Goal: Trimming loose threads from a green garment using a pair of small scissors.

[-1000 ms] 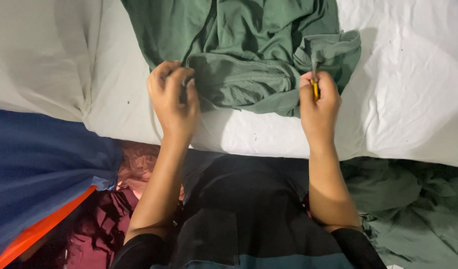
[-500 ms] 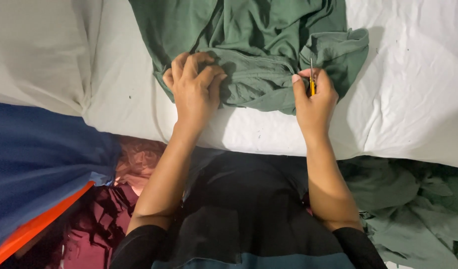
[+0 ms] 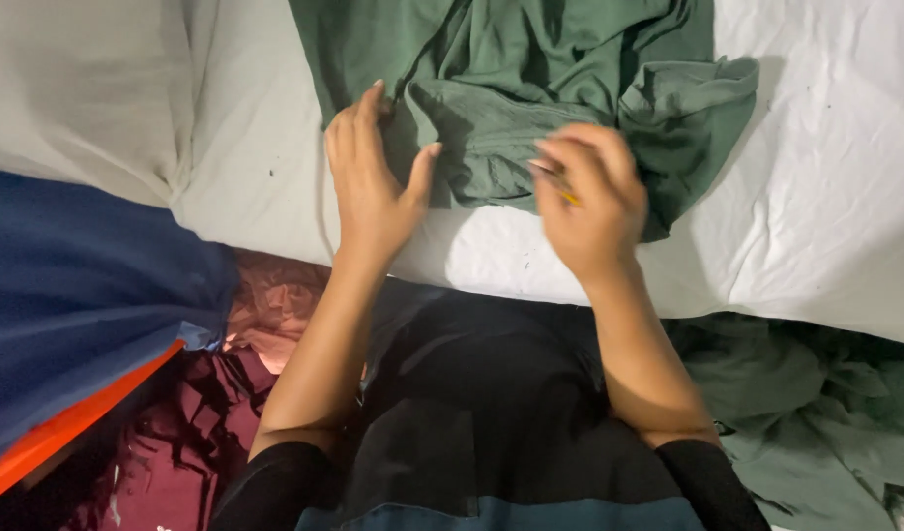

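Observation:
A crumpled green garment [image 3: 530,88] lies on a white sheet [image 3: 825,206] in front of me. My left hand [image 3: 373,187] rests flat on the garment's left lower edge, fingers spread and thumb out. My right hand [image 3: 589,202] is blurred over the garment's lower middle, curled around a small yellow-handled tool [image 3: 560,185] whose tip barely shows. The tool's kind cannot be made out.
A blue and orange cloth [image 3: 78,315] hangs at the left. Maroon fabric [image 3: 186,442] lies below it, near my lap. More green fabric [image 3: 816,423] is piled at the lower right. A second pale sheet [image 3: 88,88] covers the upper left.
My right hand has moved left along the garment's lower edge with the tool. My left hand has flattened out, its fingers now spread on the cloth.

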